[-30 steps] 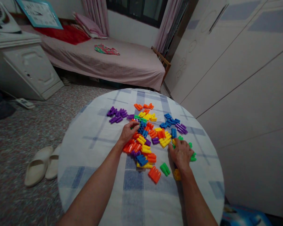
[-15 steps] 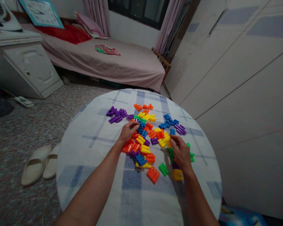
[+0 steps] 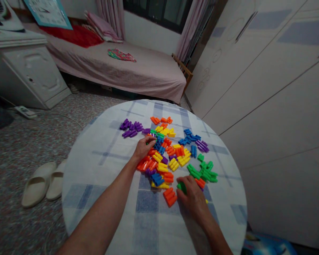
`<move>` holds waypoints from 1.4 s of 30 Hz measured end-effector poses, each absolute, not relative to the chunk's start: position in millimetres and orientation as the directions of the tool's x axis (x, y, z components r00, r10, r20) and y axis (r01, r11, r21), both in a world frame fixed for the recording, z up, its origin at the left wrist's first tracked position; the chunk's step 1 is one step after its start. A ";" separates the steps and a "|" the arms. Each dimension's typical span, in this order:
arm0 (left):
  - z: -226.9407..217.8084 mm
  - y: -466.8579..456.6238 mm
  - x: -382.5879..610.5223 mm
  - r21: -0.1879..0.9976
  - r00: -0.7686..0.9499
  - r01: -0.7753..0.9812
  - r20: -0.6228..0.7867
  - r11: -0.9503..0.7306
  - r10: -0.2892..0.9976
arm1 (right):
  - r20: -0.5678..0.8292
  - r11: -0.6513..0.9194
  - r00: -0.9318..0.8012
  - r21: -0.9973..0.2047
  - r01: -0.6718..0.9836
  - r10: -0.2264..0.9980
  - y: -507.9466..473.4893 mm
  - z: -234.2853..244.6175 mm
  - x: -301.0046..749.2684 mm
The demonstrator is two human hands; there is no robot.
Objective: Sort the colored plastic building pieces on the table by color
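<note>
Colourful plastic building blocks, shaped like joined tubes, lie in a loose heap on the round table. My left hand (image 3: 143, 148) is closed at the heap's left side beside some blue blocks (image 3: 158, 144); a sliver of green shows between its thumb and fingers. Lower right, my right hand (image 3: 193, 194) has its thumb and fingers around a green block (image 3: 182, 187), partly hidden by them. An orange block (image 3: 170, 197) lies just left of that hand. Beyond it sits a cluster of green blocks (image 3: 204, 172), with an orange block (image 3: 200, 182) near the knuckles.
Purple blocks (image 3: 131, 128) lie at the far left of the heap, and blue blocks (image 3: 189, 137) at the far right. A checked cloth covers the table (image 3: 101, 191). Around it are a bed (image 3: 149, 71), a wardrobe (image 3: 268, 106), a white cabinet (image 3: 34, 71) and slippers (image 3: 39, 184).
My right hand has moved down and left from the yellow blocks to the single green block and closed around it. A green block now shows above the green cluster. The left hand stays in place.
</note>
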State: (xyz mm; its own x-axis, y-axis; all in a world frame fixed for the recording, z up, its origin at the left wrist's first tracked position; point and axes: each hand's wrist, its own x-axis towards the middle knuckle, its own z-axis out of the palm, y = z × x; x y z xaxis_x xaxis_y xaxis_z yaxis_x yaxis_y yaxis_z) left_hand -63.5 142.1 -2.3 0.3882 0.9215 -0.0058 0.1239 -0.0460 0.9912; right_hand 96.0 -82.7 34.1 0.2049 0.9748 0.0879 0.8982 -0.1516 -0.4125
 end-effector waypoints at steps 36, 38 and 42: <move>7.9 138.0 -64.8 0.991 0.384 0.134 -0.033 -0.020 0.923 | 0.205 -0.115 0.180 -0.295 0.949 0.962 13.6 17.7 113.2; 7.0 138.2 -64.7 0.992 0.385 0.127 -0.034 -0.017 0.922 | 0.172 -0.082 0.138 -0.299 0.951 0.975 12.2 20.2 112.6; 5.6 138.4 -64.3 0.993 0.389 0.115 -0.034 -0.012 0.921 | 0.121 -0.052 0.092 -0.299 0.953 0.988 8.9 24.6 109.3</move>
